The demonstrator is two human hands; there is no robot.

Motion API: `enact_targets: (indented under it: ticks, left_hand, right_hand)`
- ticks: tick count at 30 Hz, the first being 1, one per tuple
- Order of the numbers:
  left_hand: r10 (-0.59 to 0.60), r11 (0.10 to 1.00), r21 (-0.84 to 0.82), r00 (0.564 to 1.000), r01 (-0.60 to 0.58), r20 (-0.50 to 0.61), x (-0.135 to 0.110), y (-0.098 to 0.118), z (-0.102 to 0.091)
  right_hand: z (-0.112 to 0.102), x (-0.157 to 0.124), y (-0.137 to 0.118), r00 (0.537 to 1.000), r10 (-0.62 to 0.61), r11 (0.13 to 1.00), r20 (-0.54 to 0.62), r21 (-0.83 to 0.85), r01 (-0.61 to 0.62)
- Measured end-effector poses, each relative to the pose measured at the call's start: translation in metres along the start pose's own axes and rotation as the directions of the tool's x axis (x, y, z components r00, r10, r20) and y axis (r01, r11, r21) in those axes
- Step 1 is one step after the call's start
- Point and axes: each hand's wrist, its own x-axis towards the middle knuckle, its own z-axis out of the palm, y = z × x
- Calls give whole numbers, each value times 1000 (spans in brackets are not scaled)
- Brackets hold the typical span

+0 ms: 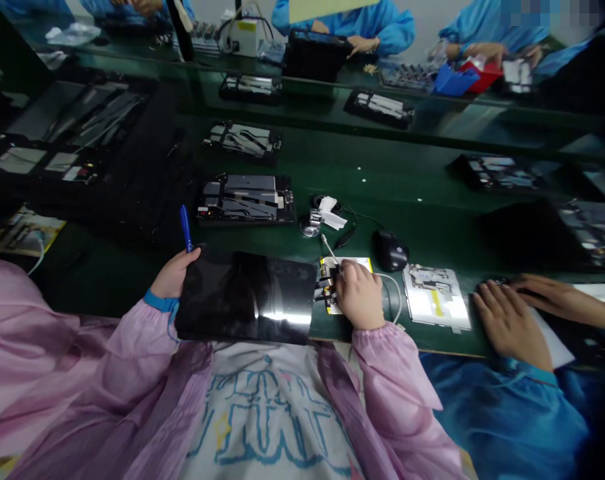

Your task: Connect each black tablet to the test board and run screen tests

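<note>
My left hand (171,277) grips the left edge of a black glossy tablet screen (247,297), which lies level at the bench's near edge. A blue pen (185,227) sticks up from between its fingers. My right hand (361,293) is closed over a small yellow-edged board (352,262), and its fingertips are hidden. Dark flat connectors (325,291) run between the screen's right edge and this board. A white cable (399,293) curves round beside my right hand, and its plug end rises just behind the board.
Opened tablets (245,199) stand in a row on the green bench (317,163). Past the board are a black mouse (391,250) and a silver metal plate (437,297). A co-worker's hands (507,320) are at the right; stacked tablets (72,160) stand at the left.
</note>
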Motion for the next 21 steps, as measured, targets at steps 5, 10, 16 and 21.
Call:
enact_targets:
  ticks: [5,10,16,21]
  left_hand:
    - [22,999,-51,999,-21,29,-2,-2,-4]
    - [91,990,-119,990,-78,107,4,-9,-13]
    - [136,975,-190,984,-112,115,5,-18,-16]
    - [109,973,-219,985,-79,132,3,-21,-12]
  right_hand:
    - [4,-2,0,1000,23,999,-8,28,-23]
    - [11,-4,9,991,114,972,-68,213,-97]
    - [-32,-26,-45,944,-59,871,-325,445,208]
    - [-53,-37,-95,868,-496,813,19,363,456]
